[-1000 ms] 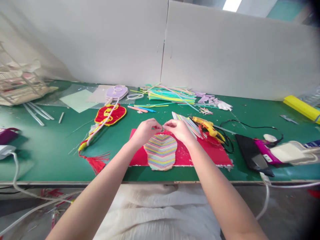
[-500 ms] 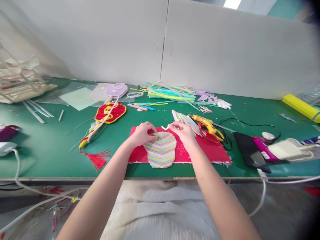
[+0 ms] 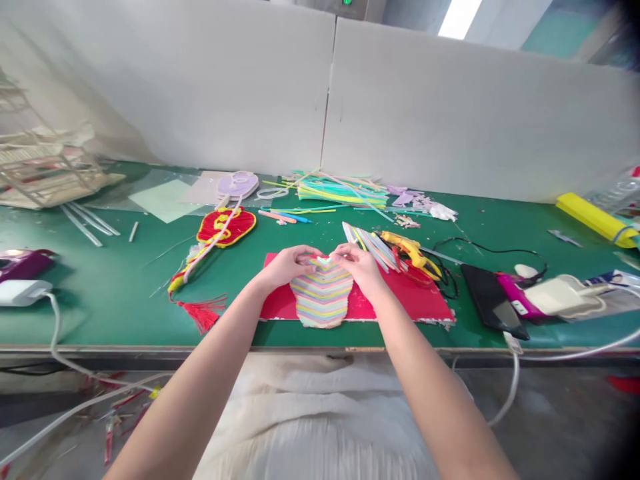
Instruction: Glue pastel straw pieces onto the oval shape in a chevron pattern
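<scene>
- The right hand (image 3: 361,268) has its thumb and fingertips pinched at the right end of a short pale strip (image 3: 324,262).
- The left hand (image 3: 287,268), fingers bent, is at the upper left edge of the striped piece (image 3: 323,301); from here I can't tell whether it grips anything.
- Between the two hands, the pale strip sits at the top of that striped piece, whose pastel bands run in shallow V shapes.
- The striped piece lies on a red board (image 3: 405,300), its bottom edge poking past the board's near side.
- Just beyond the right hand, a fan of striped strips (image 3: 373,245) lies partly on the board, with a yellow glue gun (image 3: 413,252) next to it.
- Farther right there's a black flat device (image 3: 489,300) against a magenta power strip (image 3: 517,297).
- Over on the left lies a red and yellow fan-shaped ornament (image 3: 240,230), a red tassel (image 3: 203,313) at its near end.
- Toward the grey partition (image 3: 200,87), pens (image 3: 283,217) and a heap of coloured strips (image 3: 343,192) lie on the green table (image 3: 125,287).
</scene>
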`<state>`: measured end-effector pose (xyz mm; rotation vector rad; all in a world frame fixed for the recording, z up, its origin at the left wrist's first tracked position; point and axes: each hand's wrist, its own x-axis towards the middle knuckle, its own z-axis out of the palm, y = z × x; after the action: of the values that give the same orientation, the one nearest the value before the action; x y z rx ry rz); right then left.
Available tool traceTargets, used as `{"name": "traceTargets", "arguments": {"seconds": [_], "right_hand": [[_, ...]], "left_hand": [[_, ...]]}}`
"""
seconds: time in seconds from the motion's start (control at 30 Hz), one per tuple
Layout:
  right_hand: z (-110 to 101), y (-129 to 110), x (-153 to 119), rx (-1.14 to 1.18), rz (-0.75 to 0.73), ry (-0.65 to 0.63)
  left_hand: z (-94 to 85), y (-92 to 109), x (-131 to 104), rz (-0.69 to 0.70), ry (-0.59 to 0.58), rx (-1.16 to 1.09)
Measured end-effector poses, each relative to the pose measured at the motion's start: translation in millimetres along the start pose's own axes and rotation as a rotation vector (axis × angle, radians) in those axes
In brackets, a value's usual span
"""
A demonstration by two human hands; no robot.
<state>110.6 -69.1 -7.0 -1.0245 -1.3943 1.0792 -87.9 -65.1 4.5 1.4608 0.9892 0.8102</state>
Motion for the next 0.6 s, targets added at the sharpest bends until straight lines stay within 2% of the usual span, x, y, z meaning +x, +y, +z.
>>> {"name": "traceTargets", "arguments": {"seconds": [0.6], "right_hand": [[-1.5,2.5,1.2,-0.065,-0.009,0.013]], "left_hand": [[1.9,3.9,-1.9,-0.035,0.073,-0.004]]}}
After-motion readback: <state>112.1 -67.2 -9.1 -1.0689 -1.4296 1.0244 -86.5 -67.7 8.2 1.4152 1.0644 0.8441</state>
